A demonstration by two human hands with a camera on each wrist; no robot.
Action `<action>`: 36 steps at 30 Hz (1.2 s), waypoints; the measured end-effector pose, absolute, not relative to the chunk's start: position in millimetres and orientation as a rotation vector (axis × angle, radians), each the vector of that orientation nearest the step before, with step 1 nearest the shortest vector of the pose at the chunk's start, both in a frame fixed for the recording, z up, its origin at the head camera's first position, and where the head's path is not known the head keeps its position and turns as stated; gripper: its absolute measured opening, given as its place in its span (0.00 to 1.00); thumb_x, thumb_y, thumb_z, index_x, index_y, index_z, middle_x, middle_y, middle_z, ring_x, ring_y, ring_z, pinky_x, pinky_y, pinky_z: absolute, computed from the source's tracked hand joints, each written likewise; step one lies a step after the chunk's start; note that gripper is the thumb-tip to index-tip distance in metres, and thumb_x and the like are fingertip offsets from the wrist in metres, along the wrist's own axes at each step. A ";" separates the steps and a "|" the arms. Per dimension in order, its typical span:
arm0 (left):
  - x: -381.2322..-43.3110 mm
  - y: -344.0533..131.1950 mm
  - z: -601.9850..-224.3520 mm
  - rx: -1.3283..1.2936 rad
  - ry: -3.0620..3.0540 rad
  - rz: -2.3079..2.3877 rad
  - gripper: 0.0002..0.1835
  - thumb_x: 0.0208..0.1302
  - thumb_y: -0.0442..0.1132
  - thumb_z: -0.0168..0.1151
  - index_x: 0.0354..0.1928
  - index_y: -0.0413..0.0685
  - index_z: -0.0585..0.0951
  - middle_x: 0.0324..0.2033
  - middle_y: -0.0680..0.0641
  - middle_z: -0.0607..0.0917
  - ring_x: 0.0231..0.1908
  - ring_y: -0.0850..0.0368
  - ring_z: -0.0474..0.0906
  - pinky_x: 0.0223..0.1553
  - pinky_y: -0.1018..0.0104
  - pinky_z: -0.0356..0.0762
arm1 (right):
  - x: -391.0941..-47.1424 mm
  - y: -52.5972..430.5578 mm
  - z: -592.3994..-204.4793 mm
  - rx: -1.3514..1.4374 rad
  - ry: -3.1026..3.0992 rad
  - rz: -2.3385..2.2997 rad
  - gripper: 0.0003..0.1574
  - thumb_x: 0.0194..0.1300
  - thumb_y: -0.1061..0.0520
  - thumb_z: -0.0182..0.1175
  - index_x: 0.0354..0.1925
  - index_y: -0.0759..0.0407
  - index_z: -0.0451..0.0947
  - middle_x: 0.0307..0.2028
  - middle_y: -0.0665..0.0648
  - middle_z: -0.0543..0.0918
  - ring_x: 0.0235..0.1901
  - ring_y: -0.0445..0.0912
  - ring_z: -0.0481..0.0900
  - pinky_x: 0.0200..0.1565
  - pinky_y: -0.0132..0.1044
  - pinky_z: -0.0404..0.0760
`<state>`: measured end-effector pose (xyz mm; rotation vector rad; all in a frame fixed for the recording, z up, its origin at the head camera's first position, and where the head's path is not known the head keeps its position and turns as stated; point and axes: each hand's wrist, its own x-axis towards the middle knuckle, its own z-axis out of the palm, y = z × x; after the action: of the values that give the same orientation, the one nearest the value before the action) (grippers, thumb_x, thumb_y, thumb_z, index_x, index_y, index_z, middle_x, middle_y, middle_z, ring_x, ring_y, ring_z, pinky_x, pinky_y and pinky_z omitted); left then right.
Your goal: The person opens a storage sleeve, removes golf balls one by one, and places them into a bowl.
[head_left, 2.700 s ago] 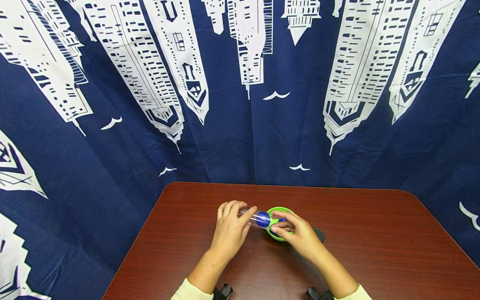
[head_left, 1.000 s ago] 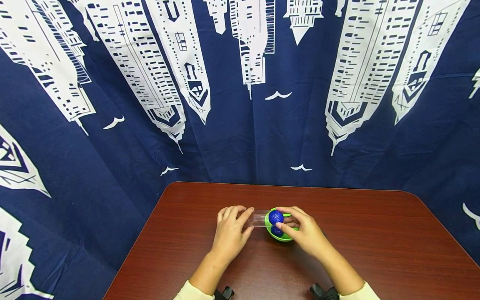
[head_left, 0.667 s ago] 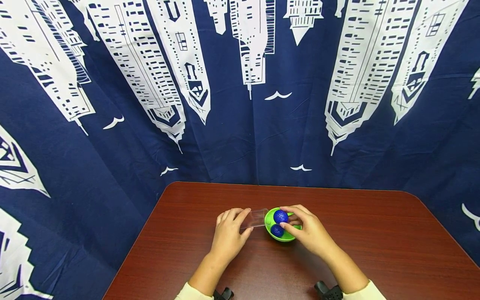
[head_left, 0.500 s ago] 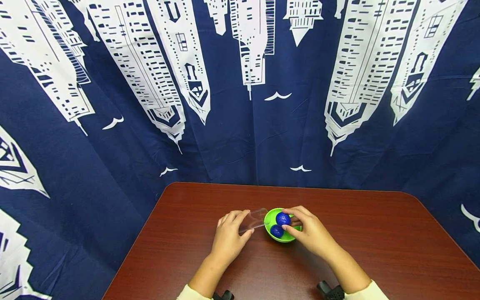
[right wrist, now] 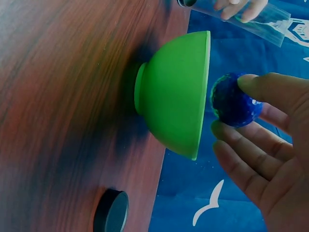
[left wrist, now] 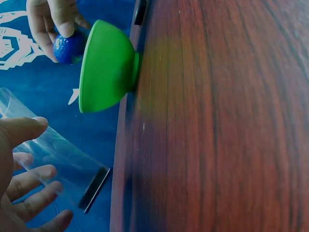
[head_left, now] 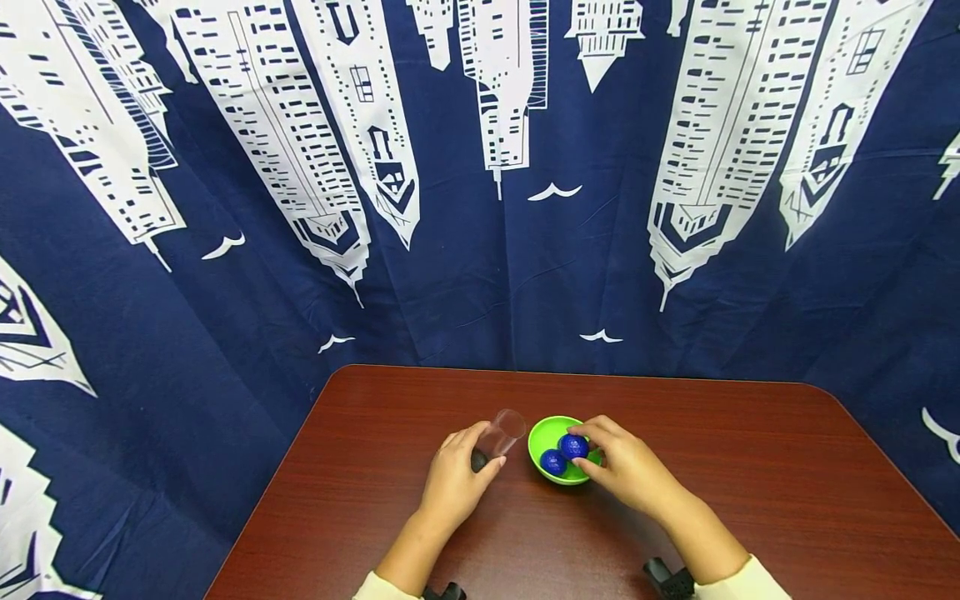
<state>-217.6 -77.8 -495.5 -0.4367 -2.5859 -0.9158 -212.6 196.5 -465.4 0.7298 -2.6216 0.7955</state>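
A clear plastic tube (head_left: pixel 504 432) with a black end (left wrist: pixel 94 189) is gripped by my left hand (head_left: pixel 452 482). It leans in the left wrist view, its open mouth up and no ball visible inside. To its right, my right hand (head_left: pixel 630 468) pinches a blue dimpled golf ball (right wrist: pixel 235 100) between thumb and fingers. That ball is just above the open side of a green bowl (head_left: pixel 545 432), apart from its rim in the right wrist view. Inside the bowl rests another blue golf ball (head_left: pixel 553 462).
A round black cap (right wrist: pixel 112 211) lies on the brown wooden table (head_left: pixel 517 533) near the bowl; my right hand hides it in the head view. Behind the table hangs a blue cloth (head_left: pixel 465 292) printed with white buildings.
The golf ball has come out of the tube's mouth and moved right and slightly down over the bowl. The tube has swung from nearly level over the bowl to mouth-up, left of it.
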 end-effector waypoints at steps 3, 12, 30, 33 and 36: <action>-218.4 -78.8 -496.6 -0.390 -2.622 -0.993 0.30 0.61 0.51 0.73 0.63 0.51 0.77 0.57 0.49 0.85 0.59 0.51 0.80 0.59 0.51 0.79 | -212.4 197.1 -463.6 0.743 -2.648 0.744 0.24 0.57 0.60 0.74 0.52 0.59 0.82 0.45 0.50 0.81 0.38 0.41 0.84 0.38 0.32 0.85; -221.0 -80.1 -500.2 -0.309 -2.687 -1.115 0.29 0.64 0.52 0.70 0.63 0.51 0.75 0.54 0.43 0.85 0.55 0.46 0.82 0.54 0.48 0.80 | -214.2 197.6 -463.8 0.740 -2.732 0.653 0.23 0.58 0.58 0.74 0.52 0.58 0.82 0.43 0.48 0.81 0.38 0.38 0.82 0.42 0.35 0.85; -229.4 -86.5 -505.9 -0.391 -2.727 -1.280 0.23 0.67 0.49 0.68 0.58 0.50 0.72 0.51 0.42 0.85 0.51 0.50 0.84 0.48 0.60 0.85 | -219.2 195.8 -465.1 0.776 -2.836 0.564 0.23 0.59 0.55 0.73 0.52 0.60 0.83 0.44 0.53 0.83 0.37 0.39 0.78 0.42 0.42 0.83; -229.8 -87.0 -505.9 -0.400 -2.741 -1.286 0.23 0.67 0.50 0.67 0.58 0.50 0.72 0.52 0.41 0.85 0.52 0.49 0.83 0.48 0.59 0.84 | -219.8 194.6 -464.2 0.749 -2.886 0.578 0.22 0.61 0.54 0.71 0.52 0.60 0.83 0.47 0.56 0.84 0.43 0.45 0.83 0.49 0.48 0.84; -230.1 -87.4 -506.0 -0.406 -2.751 -1.280 0.23 0.68 0.50 0.66 0.59 0.51 0.71 0.52 0.41 0.84 0.53 0.49 0.83 0.49 0.58 0.84 | -220.4 193.2 -464.9 0.739 -2.908 0.573 0.20 0.62 0.53 0.70 0.51 0.60 0.84 0.48 0.57 0.85 0.47 0.49 0.84 0.52 0.51 0.83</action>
<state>-230.1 -87.4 -506.0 -0.4059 -2.7505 -1.2802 -220.4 193.2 -464.9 0.7393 -2.9080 0.5728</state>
